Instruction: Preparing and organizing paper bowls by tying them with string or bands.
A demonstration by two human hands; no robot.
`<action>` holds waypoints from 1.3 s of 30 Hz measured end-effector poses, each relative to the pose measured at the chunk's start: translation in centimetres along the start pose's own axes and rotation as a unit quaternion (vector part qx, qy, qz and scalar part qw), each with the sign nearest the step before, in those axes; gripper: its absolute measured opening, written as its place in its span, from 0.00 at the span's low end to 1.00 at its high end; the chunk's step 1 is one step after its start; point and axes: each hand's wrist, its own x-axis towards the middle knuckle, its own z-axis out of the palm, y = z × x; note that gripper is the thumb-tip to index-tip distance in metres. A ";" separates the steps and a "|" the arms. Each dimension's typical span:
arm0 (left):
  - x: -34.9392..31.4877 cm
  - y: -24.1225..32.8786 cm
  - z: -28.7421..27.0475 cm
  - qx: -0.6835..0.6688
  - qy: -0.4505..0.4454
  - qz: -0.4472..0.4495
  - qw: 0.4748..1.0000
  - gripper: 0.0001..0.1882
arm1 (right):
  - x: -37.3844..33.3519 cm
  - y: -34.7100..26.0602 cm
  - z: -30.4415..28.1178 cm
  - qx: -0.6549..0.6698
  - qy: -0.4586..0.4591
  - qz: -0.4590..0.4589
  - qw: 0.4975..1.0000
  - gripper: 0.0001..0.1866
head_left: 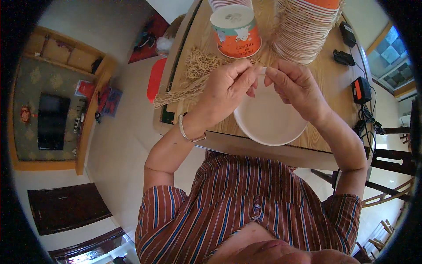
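My left hand and my right hand meet fingertip to fingertip above a white round paper tub near the table's front edge. Both hands are closed in a pinch. A small pale bit shows between the fingertips; whether it is twine or part of the tub, I cannot tell. Beside my left hand lies a loose heap of tan twine, its strands trailing to the table's left edge. Just beyond the hands stands an upside-down orange and teal paper tub with a ghost print.
A tall stack of nested paper tubs with twine at their sides stands at the far right. Black adapters and an orange and black box with cables line the right table edge. A red stool is at the left.
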 end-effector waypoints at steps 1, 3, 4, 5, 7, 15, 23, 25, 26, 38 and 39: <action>0.0 -0.2 0.0 -0.001 -0.001 -0.001 1.000 0.16 | -0.1 -0.1 0.0 0.007 -0.002 0.020 1.000 0.17; 0.0 -0.6 0.0 -0.009 0.001 0.042 0.999 0.12 | -0.2 0.1 0.0 0.014 -0.004 0.040 0.999 0.17; -0.1 -0.8 0.0 -0.009 0.001 0.042 0.999 0.12 | -0.1 0.2 -0.1 0.038 -0.017 0.052 0.998 0.17; -0.2 -1.1 -0.1 -0.012 -0.001 0.047 0.999 0.11 | -0.1 0.2 -0.2 0.061 -0.030 0.064 0.996 0.17; -0.2 -1.1 -0.3 -0.016 -0.003 0.052 0.999 0.10 | -0.1 0.1 0.0 0.085 -0.035 0.075 0.993 0.16; -0.3 -0.5 -1.4 -0.004 -0.035 0.034 0.999 0.09 | -0.2 -0.4 0.0 0.109 -0.033 0.109 0.987 0.10; -0.3 -0.7 -1.5 -0.005 -0.067 0.027 0.997 0.09 | -0.3 0.6 0.2 0.042 0.000 -0.049 0.998 0.02; -0.3 -0.8 -1.4 -0.022 -0.062 0.023 0.998 0.09 | -0.7 0.2 0.4 0.023 0.013 -0.053 0.998 0.02; -0.3 -0.6 -1.3 -0.018 -0.060 0.022 0.998 0.09 | -0.8 0.1 0.5 0.005 0.026 -0.058 0.998 0.02; -0.7 -0.5 -1.5 0.044 -0.016 0.049 0.998 0.06 | -1.4 -0.4 0.7 0.142 0.004 0.119 0.983 0.07; -0.7 -0.5 -1.6 0.077 -0.017 0.055 0.995 0.06 | -1.3 -0.2 0.6 0.142 0.005 0.119 0.983 0.07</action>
